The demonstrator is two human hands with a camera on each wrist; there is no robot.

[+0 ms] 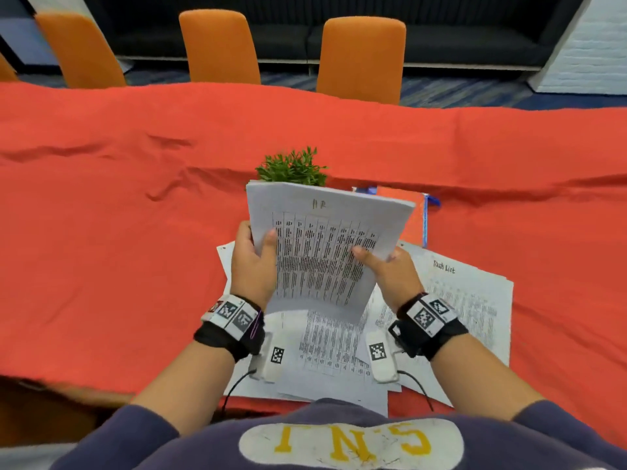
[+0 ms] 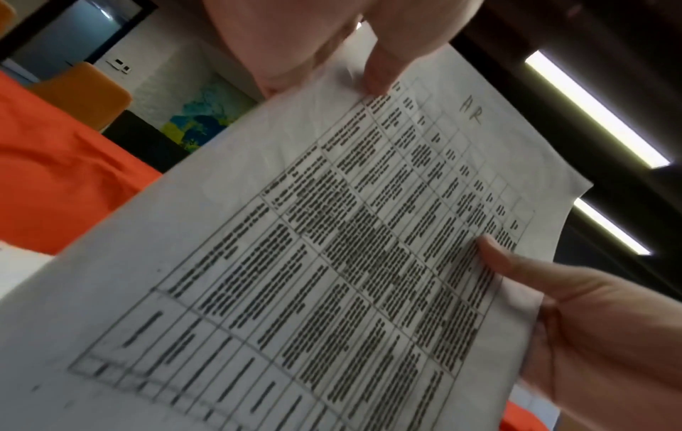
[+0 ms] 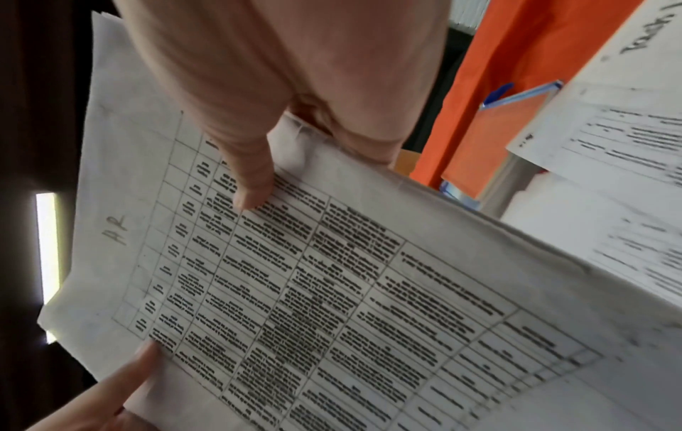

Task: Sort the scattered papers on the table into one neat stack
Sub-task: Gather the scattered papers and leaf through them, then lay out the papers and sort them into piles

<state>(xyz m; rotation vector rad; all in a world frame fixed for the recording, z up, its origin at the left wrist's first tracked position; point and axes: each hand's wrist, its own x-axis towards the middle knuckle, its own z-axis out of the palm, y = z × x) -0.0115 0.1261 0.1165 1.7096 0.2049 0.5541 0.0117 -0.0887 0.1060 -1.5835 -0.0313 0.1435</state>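
Both hands hold up a sheaf of printed papers (image 1: 322,252) above the table, its top sheet a dense table headed "HR" (image 2: 332,248) (image 3: 295,291). My left hand (image 1: 252,262) grips the left edge, thumb on the front. My right hand (image 1: 390,269) grips the right edge, thumb pressed on the print. Several more printed sheets (image 1: 468,300) lie spread on the orange tablecloth (image 1: 101,232) under and right of my hands, one headed "Task List".
A small green plant (image 1: 291,167) stands just behind the held papers. An orange folder with blue trim (image 1: 407,215) lies behind at the right. Three orange chairs (image 1: 217,45) line the table's far side.
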